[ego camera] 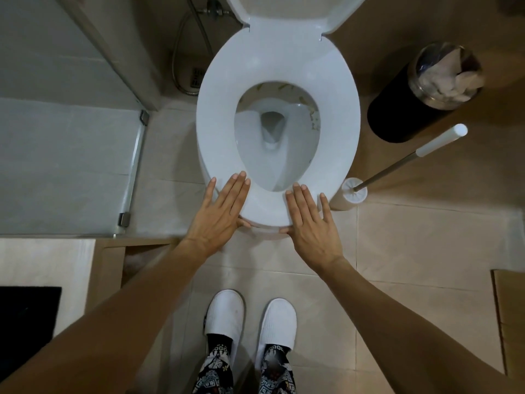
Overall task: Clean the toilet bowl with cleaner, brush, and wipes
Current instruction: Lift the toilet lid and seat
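A white toilet stands ahead with its lid [284, 9] up and its seat [216, 109] down over the bowl [272, 132], which holds water. My left hand [220, 211] lies flat with straight fingers on the seat's front left rim, thumb tucked under the edge. My right hand [309, 220] lies flat on the front right rim, thumb also under the edge. A toilet brush [409, 163] with a white-tipped metal handle leans in its white holder [350, 194] just right of the bowl. No cleaner bottle or wipes are in view.
A black bin [397, 109] with a clear liner full of crumpled paper stands at the right. A glass shower panel [133, 166] and a spray hose [181, 52] are at the left. My feet in white slippers [250, 322] stand on the tiled floor.
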The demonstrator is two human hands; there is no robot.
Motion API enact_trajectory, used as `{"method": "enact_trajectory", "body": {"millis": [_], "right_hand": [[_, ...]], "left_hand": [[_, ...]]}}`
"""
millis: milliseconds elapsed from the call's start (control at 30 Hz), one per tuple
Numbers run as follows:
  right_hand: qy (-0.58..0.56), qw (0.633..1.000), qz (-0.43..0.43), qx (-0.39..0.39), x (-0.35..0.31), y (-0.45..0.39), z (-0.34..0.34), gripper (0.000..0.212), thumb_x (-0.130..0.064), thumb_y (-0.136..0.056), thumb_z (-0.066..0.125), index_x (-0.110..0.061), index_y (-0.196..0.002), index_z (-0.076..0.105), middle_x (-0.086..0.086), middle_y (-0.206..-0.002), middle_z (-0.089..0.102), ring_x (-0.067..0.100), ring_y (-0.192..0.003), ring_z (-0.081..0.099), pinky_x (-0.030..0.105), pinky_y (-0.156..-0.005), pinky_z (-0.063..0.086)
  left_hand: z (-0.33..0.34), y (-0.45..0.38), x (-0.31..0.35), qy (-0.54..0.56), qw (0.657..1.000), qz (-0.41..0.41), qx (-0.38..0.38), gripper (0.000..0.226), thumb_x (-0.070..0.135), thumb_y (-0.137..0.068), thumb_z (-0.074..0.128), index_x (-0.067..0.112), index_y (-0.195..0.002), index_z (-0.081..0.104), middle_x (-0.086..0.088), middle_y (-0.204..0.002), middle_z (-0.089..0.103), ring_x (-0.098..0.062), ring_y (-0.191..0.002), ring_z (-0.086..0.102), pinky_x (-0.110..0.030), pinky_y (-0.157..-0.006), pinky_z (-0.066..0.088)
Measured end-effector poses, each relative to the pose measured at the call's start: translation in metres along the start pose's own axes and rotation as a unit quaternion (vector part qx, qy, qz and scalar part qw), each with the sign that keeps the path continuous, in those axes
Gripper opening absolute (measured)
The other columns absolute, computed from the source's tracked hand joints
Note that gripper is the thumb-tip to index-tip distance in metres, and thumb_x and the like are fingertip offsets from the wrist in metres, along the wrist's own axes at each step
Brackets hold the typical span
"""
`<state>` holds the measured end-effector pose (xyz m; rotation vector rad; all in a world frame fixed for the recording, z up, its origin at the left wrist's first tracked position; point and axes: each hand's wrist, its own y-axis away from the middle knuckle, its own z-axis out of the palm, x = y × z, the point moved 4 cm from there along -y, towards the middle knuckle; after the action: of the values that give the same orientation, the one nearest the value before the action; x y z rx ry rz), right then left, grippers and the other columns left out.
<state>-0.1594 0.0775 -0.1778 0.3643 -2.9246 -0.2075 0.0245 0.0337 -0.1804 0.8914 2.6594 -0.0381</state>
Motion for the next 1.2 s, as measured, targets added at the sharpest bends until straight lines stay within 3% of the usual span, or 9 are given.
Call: {"method": "enact_trajectory", "body": {"millis": [100, 233, 400, 500, 633, 833, 967, 1200], "right_hand": [[-0.024, 1.0, -0.004, 0.012, 0.007, 0.0, -0.029, 0.073, -0.032, -0.08, 0.072, -0.001, -0.14, 0.044, 0.019, -0.145, 0.044, 0.032, -0.136, 0.041, 0.052, -0.109, 0.027], [-0.039, 0.999, -0.012, 0.011, 0.02, 0.0, -0.074, 0.07, -0.036, -0.082, 0.07, -0.001, -0.138, 0.048, 0.017, -0.143, 0.047, 0.031, -0.134, 0.044, 0.054, -0.107, 0.034], [-0.048, 0.999, 0.003, -0.008, 0.039, -0.004, -0.134, 0.063, -0.047, -0.093, 0.035, -0.004, -0.137, 0.05, 0.014, -0.143, 0.049, 0.028, -0.134, 0.045, 0.053, -0.107, 0.035], [-0.066, 0.998, 0.008, -0.001, 0.055, -0.016, -0.17, 0.073, -0.051, -0.096, 0.015, -0.002, -0.135, 0.053, 0.015, -0.139, 0.052, 0.029, -0.131, 0.048, 0.053, -0.105, 0.038], [-0.086, 0.996, 0.011, 0.034, 0.08, -0.041, -0.223, 0.08, -0.053, -0.098, -0.001, -0.002, -0.142, 0.042, 0.014, -0.148, 0.041, 0.029, -0.138, 0.039, 0.053, -0.11, 0.028], [-0.093, 0.991, 0.047, 0.082, 0.12, -0.095, -0.292, 0.065, -0.045, -0.1, 0.011, -0.009, -0.154, 0.003, 0.006, -0.162, 0.003, 0.021, -0.15, 0.002, 0.042, -0.116, -0.007], [-0.122, 0.986, 0.083, 0.082, 0.14, -0.131, -0.325, 0.061, -0.041, -0.102, 0.01, -0.011, -0.154, -0.002, 0.003, -0.162, -0.001, 0.018, -0.149, -0.005, 0.045, -0.118, -0.002], [-0.17, 0.979, 0.102, 0.056, 0.169, -0.183, -0.363, 0.06, -0.041, -0.104, 0.011, -0.014, -0.154, -0.007, 0.001, -0.162, -0.005, 0.019, -0.149, -0.008, 0.047, -0.119, -0.002]], "left_hand": [[-0.029, -0.002, -0.013, 0.054, 0.998, 0.003, 0.013, 0.065, 0.043, -0.09, 0.033, 0.001, -0.141, 0.034, -0.016, -0.146, 0.04, -0.027, -0.135, 0.039, -0.054, -0.107, 0.031], [-0.074, -0.006, -0.032, 0.094, 0.996, 0.007, -0.001, 0.068, 0.042, -0.089, 0.026, -0.003, -0.134, 0.047, -0.018, -0.141, 0.046, -0.03, -0.13, 0.046, -0.058, -0.101, 0.036], [-0.136, -0.015, -0.057, 0.099, 0.995, 0.02, -0.024, 0.068, 0.044, -0.087, 0.024, 0.002, -0.129, 0.056, -0.013, -0.135, 0.054, -0.024, -0.125, 0.052, -0.054, -0.098, 0.041], [-0.165, -0.027, -0.077, 0.126, 0.992, 0.002, -0.019, 0.068, 0.045, -0.09, 0.024, -0.001, -0.134, 0.05, -0.014, -0.138, 0.05, -0.027, -0.128, 0.048, -0.058, -0.103, 0.033], [-0.199, -0.054, -0.108, 0.199, 0.98, -0.019, -0.01, 0.071, 0.05, -0.094, 0.016, 0.004, -0.148, 0.02, -0.009, -0.155, 0.022, -0.024, -0.144, 0.019, -0.054, -0.115, 0.001], [-0.264, -0.11, -0.157, 0.207, 0.975, -0.061, 0.058, 0.07, 0.049, -0.095, 0.005, 0.007, -0.15, 0.011, -0.005, -0.158, 0.015, -0.019, -0.146, 0.015, -0.048, -0.117, 0.002], [-0.291, -0.145, -0.181, 0.185, 0.976, -0.1, 0.053, 0.058, 0.04, -0.101, 0.008, 0.013, -0.151, -0.002, -0.001, -0.16, 0.002, -0.012, -0.147, 0.002, -0.043, -0.116, -0.007], [-0.334, -0.19, -0.196, 0.213, 0.97, -0.107, 0.048, 0.053, 0.031, -0.104, 0.014, 0.012, -0.151, -0.001, -0.002, -0.16, 0.003, -0.013, -0.147, 0.003, -0.043, -0.117, -0.003]]}}
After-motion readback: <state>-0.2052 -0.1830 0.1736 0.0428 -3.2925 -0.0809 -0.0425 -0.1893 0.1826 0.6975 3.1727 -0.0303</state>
